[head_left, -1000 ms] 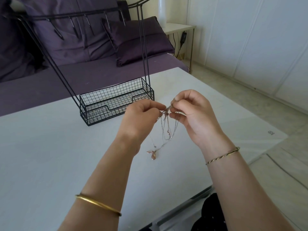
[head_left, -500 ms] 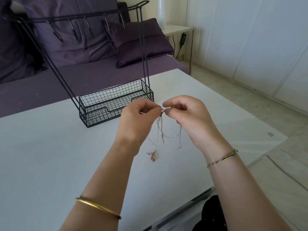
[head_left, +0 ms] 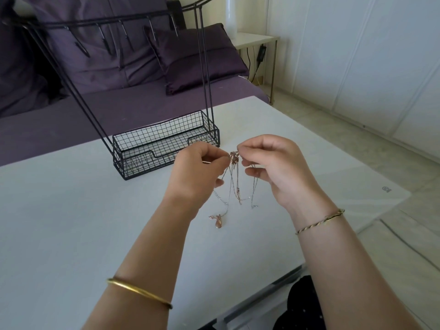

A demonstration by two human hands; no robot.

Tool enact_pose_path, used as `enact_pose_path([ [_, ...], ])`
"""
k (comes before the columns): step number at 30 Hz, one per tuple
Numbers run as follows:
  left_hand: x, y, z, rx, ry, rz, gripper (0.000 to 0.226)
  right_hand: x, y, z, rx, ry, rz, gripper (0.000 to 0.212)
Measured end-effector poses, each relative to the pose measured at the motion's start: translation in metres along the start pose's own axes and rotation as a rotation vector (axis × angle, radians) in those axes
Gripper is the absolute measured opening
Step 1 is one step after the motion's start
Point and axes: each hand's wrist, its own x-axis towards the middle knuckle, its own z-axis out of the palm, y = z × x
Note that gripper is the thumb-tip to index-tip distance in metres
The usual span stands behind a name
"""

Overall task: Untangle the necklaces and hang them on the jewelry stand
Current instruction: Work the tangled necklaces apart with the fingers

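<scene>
Left hand and right hand are both pinching the tangled necklaces at the knot between their fingertips, chains dangling below.

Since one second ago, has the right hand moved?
Yes. The right hand has lowered toward the camera, farther from the stand, judged against its basket; both hands pinch the necklaces.

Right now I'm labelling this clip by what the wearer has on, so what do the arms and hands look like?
Both forearms are bare, with no sleeves and no gloves. The left forearm carries a plain, smooth gold bangle. The right wrist wears a thinner bracelet, twisted like a rope in gold and a darker tone. No rings or watch show on the left hand or right hand.
</scene>
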Motion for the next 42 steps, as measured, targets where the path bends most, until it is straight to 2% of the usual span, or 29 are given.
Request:
enact_pose_path([
  [9, 0.0003, 0.0029, 0.0034, -0.047, 0.061, 0.069, 0.011, -0.0004, -0.002, 0.0031, -0.008, -0.014, 0.025, 0.015],
  [17, -0.0026, 0.0039, 0.0016, -0.002, -0.101, 0.072, 0.012, 0.0015, 0.0005, 0.0033, 0.073, -0.015, -0.071, 0.012],
  [21, -0.003, 0.0047, 0.0016, -0.012, -0.083, 0.072, 0.012, 0.0012, 0.002, 0.0024, 0.063, -0.033, -0.149, 0.011],
  [25, -0.0005, 0.005, 0.0007, -0.126, 0.006, -0.013, 0.014, 0.0013, 0.0003, -0.0019, -0.021, -0.081, -0.145, 0.019],
  [30, 0.0016, 0.0038, 0.0016, -0.216, 0.028, -0.075, 0.016, -0.0002, 0.0013, 0.003, -0.191, -0.124, -0.121, 0.03],
  [35, 0.0029, 0.0017, 0.0005, -0.188, 0.033, -0.077, 0.013, 0.0023, 0.0022, 0.0051, -0.16, -0.034, -0.104, 0.022],
  [42, 0.003, 0.0002, 0.0019, 0.056, 0.014, 0.02, 0.001, 0.0014, 0.0037, 0.0062, -0.075, 0.046, -0.111, 0.016],
])
